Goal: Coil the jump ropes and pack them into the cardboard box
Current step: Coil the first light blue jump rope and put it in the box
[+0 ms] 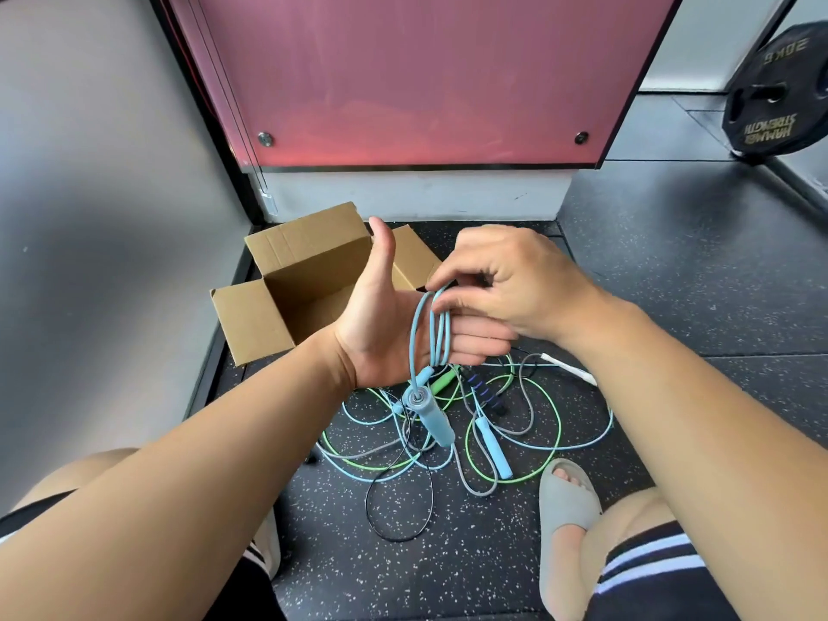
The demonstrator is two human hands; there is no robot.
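Speckled floor, pink wall; L hand spread; R hand pinches blue rope

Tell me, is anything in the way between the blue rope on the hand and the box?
Nothing visible blocks it. The cardboard box sits open just behind the left hand, which carries the blue rope in loops; the right hand pinches them. Its rest seems to lie in the floor tangle, which might snag.

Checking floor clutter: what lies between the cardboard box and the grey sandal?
In the head view, a tangled pile of jump ropes, green, blue, grey and black, lies between the cardboard box and the grey sandal.
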